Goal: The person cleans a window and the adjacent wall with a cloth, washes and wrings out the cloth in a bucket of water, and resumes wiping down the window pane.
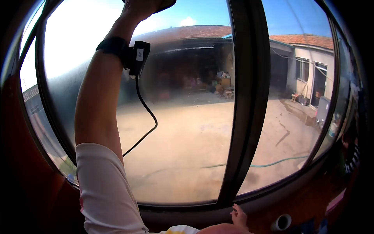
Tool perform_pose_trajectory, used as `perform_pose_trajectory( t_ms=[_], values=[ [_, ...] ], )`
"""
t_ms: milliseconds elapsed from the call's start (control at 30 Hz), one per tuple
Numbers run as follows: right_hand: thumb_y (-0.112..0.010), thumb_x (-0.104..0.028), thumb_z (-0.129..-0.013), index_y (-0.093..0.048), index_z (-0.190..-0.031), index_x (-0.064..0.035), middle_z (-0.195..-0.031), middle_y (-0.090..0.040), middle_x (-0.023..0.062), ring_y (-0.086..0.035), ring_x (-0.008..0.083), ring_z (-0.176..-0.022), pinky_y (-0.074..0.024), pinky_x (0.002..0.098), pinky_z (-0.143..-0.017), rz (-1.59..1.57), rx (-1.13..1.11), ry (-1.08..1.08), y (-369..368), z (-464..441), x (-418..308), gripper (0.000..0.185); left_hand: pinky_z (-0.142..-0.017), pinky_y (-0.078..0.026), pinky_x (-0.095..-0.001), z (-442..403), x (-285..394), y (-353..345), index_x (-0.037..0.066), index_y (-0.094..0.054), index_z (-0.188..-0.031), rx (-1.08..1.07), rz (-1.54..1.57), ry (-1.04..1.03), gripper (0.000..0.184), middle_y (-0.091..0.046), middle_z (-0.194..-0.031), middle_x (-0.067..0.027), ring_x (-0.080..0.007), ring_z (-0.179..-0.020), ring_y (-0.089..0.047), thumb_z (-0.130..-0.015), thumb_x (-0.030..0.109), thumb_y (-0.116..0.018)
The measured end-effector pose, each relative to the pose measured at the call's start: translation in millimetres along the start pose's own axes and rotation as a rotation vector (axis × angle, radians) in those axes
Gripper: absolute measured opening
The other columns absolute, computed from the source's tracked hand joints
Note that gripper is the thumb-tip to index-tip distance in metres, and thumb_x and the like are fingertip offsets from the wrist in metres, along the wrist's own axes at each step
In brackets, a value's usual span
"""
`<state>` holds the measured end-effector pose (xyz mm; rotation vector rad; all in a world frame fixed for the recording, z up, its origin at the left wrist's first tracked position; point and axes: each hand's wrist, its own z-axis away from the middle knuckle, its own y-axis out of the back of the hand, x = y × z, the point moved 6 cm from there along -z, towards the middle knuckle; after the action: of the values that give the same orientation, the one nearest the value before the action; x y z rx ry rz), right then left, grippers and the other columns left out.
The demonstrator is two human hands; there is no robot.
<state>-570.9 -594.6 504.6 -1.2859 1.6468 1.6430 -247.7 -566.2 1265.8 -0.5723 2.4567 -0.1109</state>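
My left hand [142,7] is raised high against the large window pane [183,136], cut off by the top of the view. A dark object with a rounded edge [166,5] shows beside it, and the hand appears closed on it; most of the fingers are out of sight. On that wrist sits a black band [113,45] carrying a small black box [139,58], from which a black cable [156,121] hangs. Low down, near the sill, my right hand [239,217] is open, its fingers loosely bent and apart, holding nothing.
A dark upright frame bar [249,85] divides the panes. The left pane looks hazy. Below the sill, at the right, stands a dark cup-like container [283,222]. A striped sleeve [352,160] shows at the far right. Outside lie a yard and a green hose [272,163].
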Motion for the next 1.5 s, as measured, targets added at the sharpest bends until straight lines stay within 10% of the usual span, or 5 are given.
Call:
perform_pose_trajectory(
  t_ms=[333,667,967,1300,1500],
  values=[
    [-0.059,-0.009,-0.084,-0.054,-0.122,-0.0100,-0.108,-0.066,0.0105,-0.068,0.0223,-0.078,-0.0541,0.0342,-0.072,-0.003,-0.184,0.074,-68,-6,0,0.038,-0.108,-0.017,-0.0548,184,141,57,0.012,-0.040,-0.136,-0.372,0.274,-0.101,0.065,-0.027,-0.148,-0.0147,-0.0311,-0.137,-0.025,-0.079,0.032,-0.062],
    [-0.060,-0.016,-0.083,-0.055,-0.122,-0.0141,-0.107,-0.066,0.0061,-0.067,0.0228,-0.083,-0.0529,0.0339,-0.075,0.053,-0.380,0.121,-82,-21,-7,0.039,-0.110,-0.016,-0.0456,336,212,91,0.030,-0.035,-0.140,-0.515,0.149,-0.931,0.059,-0.027,-0.150,0.0053,-0.0158,-0.138,-0.025,-0.085,0.042,-0.054],
    [-0.055,-0.007,-0.088,-0.053,-0.124,-0.0083,-0.112,-0.064,0.0121,-0.069,0.0203,-0.082,-0.0535,0.0321,-0.075,0.205,-0.331,-0.115,-68,1,45,0.036,-0.110,-0.021,-0.0478,60,-68,41,0.004,-0.032,-0.140,-0.057,0.001,0.035,0.054,-0.034,-0.143,-0.0186,-0.0356,-0.133,-0.030,-0.093,0.028,-0.045],
    [-0.055,-0.022,-0.087,-0.058,-0.120,-0.0103,-0.107,-0.066,0.0097,-0.064,0.0242,-0.097,-0.0508,0.0356,-0.085,0.207,-0.592,-0.316,-106,47,50,0.036,-0.109,-0.012,-0.0558,260,33,80,0.013,-0.039,-0.137,-0.424,0.144,-0.001,0.065,-0.024,-0.150,-0.0138,-0.0313,-0.139,-0.020,-0.081,0.040,-0.058],
    [-0.055,-0.028,-0.085,-0.059,-0.120,-0.0133,-0.107,-0.067,0.0071,-0.063,0.0234,-0.099,-0.0494,0.0355,-0.087,0.447,-0.820,-0.157,-116,30,12,0.038,-0.110,-0.010,-0.0529,468,151,138,0.029,-0.036,-0.138,-0.596,0.073,-0.504,0.052,-0.027,-0.150,0.0011,-0.0204,-0.140,-0.018,-0.088,0.040,-0.046]
  ],
)
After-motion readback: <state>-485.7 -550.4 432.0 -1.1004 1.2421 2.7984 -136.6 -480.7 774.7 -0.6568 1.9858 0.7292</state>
